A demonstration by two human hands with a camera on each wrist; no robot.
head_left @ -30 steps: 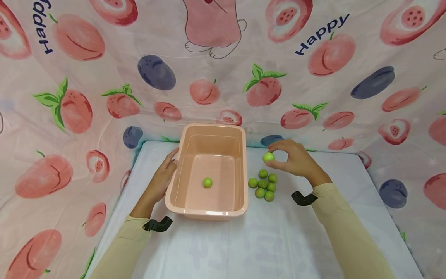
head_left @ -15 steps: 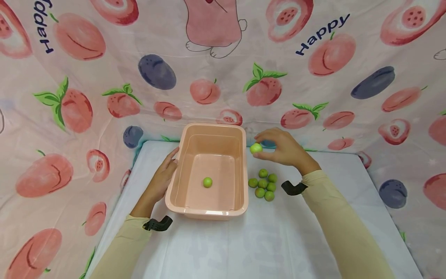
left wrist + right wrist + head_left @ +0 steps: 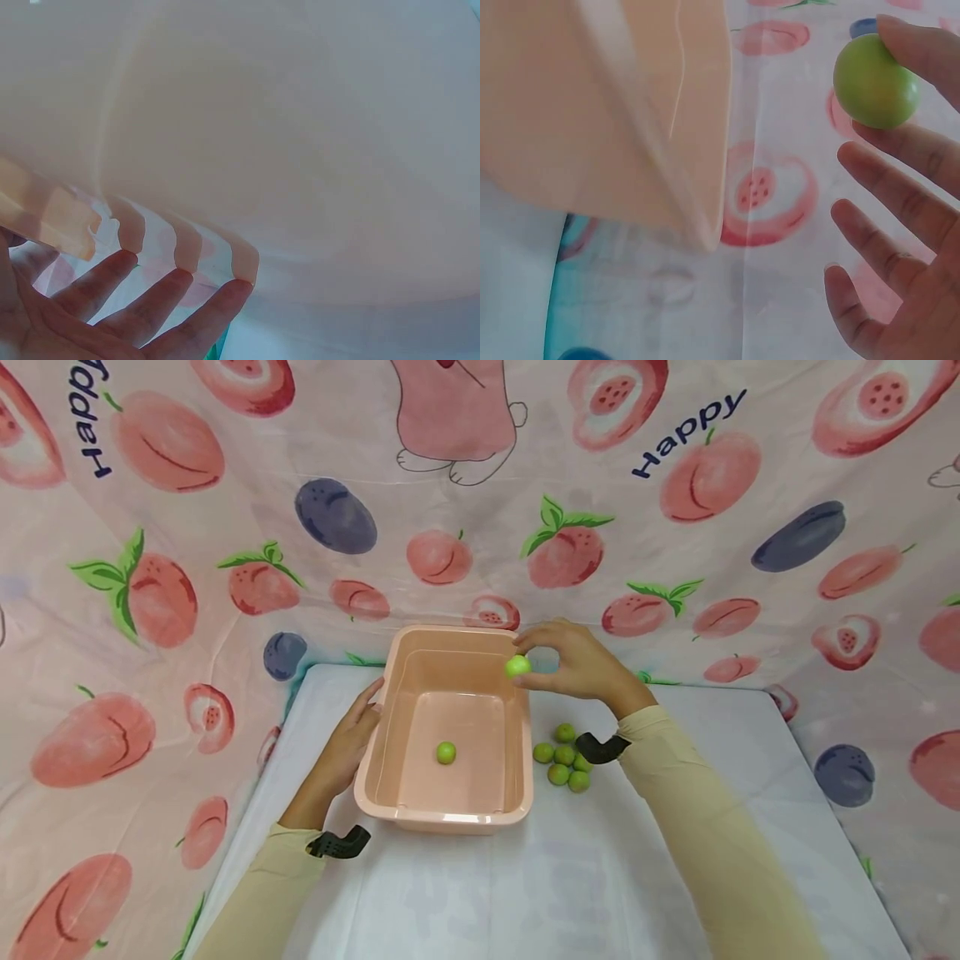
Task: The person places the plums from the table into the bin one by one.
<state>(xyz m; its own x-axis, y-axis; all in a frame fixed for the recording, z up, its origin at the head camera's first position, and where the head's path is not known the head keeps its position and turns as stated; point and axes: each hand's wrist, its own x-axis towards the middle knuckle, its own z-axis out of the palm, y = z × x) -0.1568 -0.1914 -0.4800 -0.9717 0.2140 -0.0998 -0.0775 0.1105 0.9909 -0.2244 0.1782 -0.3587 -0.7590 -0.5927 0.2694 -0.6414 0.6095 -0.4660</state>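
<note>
A small round green fruit (image 3: 876, 81) is pinched between the thumb and index finger of my right hand (image 3: 577, 664); the other fingers are spread. In the head view this hand overlaps the back right corner of a peach-coloured plastic basin (image 3: 405, 814). Another green fruit (image 3: 446, 753) lies on the basin's floor. My left hand (image 3: 351, 742) is at the basin's left side, its extended fingertips (image 3: 238, 289) touching the outer wall (image 3: 225, 150). Several more green fruits (image 3: 564, 754) sit clustered on the table to the basin's right, partly covered by the black wrist camera (image 3: 602, 748).
The table (image 3: 480, 902) wears a white cover. A pink fruit-printed cloth (image 3: 465, 502) rises behind it and along both sides. Another black wrist camera (image 3: 339, 842) sits on the left wrist, close to the basin's front left corner.
My right hand has carried the pinched green fruit leftward and a little farther back, from beyond the cluster to the basin's right rim. The left hand and basin have stayed put.
</note>
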